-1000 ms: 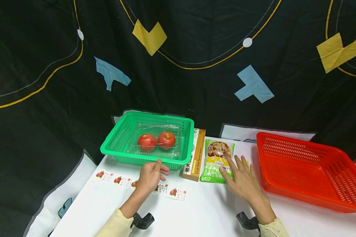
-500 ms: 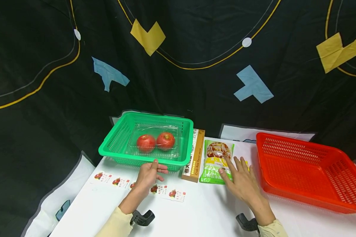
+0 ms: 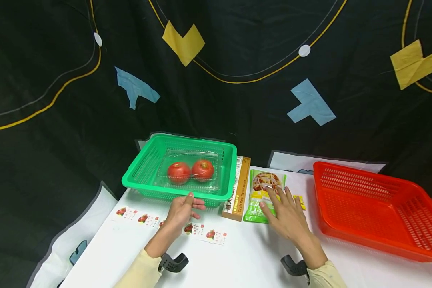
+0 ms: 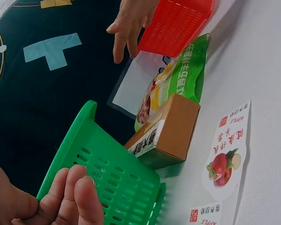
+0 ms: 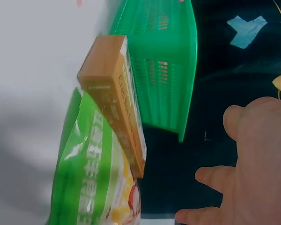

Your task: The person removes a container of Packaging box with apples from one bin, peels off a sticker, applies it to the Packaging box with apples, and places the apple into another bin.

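A green basket holds a clear plastic clamshell with two red apples, one a left apple and one a right apple. At the basket's near rim is my left hand, thumb tip beside the rim and fingers loosely extended outside its wall, gripping nothing. My right hand hovers with spread fingers over a green and yellow food bag that lies flat. Between the bag and basket lies a long brown box labelled Crab Roe flavor sauce; its end shows in the right wrist view.
A red basket stands at the right of the white table. By it, a small yellow packet peeks past my right fingers. Apple stickers lie in a row before the green basket. A black curtain hangs behind.
My right hand has shifted slightly left over the food bag, uncovering more of the small yellow packet. My left hand stays at the green basket's rim. The head view has shifted a little.
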A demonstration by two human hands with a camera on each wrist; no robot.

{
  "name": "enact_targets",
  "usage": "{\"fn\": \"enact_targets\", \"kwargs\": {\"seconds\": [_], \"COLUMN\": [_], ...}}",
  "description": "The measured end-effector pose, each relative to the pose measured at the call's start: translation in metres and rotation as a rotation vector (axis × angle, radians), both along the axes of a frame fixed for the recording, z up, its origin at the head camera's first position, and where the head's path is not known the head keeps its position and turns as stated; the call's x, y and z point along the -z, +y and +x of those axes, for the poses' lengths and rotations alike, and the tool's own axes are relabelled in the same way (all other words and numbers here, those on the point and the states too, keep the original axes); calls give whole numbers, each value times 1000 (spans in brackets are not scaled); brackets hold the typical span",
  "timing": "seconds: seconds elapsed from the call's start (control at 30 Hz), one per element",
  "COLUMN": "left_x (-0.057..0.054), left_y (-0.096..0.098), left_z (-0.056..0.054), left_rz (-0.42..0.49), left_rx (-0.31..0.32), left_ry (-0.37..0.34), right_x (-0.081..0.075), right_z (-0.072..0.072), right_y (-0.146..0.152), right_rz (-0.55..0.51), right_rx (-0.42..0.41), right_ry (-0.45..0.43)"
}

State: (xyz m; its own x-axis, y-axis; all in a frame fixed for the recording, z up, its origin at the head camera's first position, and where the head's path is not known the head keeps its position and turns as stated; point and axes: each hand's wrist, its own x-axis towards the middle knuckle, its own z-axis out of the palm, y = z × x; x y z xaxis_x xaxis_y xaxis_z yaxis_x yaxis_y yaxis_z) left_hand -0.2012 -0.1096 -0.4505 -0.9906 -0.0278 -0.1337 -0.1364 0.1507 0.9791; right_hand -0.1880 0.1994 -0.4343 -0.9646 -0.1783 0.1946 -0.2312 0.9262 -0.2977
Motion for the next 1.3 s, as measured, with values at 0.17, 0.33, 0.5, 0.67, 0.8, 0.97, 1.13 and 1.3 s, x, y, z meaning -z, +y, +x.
{"fn": "enact_targets", "kwargs": {"seconds": [0.17, 0.33, 0.5, 0.67, 0.8, 0.97, 1.13, 1.3], "left_x": [-1, -2, -2, -1, -1, 0, -1, 0], "left_y": [0, 0, 0, -1, -2, -1, -3, -2], "left_z": [0, 0, 0, 0, 1, 0, 0, 1], "left_rz": [4, 2, -8, -12, -12, 0, 2, 3], "left_rx": [-2, 2, -1, 0, 7, 7, 6, 14], "left_ry": [-17, -19, -16, -13, -13, -25, -22, -14], "right_x": [-1, -1, -2, -4, -7, -8, -12, -15], "right_z": [-4, -7, -10, -12, -14, -15, -16, -17], "right_y": [-13, -27, -39, -50, -59, -68, -77, -84], "right_rz": [-16, -46, -69, -73, -75, -73, -90, -89], "right_rx": [-36, -68, -99, -123, -134, -154, -173, -189], "right_ry": [14, 24, 27, 34, 12, 10, 17, 16]}}
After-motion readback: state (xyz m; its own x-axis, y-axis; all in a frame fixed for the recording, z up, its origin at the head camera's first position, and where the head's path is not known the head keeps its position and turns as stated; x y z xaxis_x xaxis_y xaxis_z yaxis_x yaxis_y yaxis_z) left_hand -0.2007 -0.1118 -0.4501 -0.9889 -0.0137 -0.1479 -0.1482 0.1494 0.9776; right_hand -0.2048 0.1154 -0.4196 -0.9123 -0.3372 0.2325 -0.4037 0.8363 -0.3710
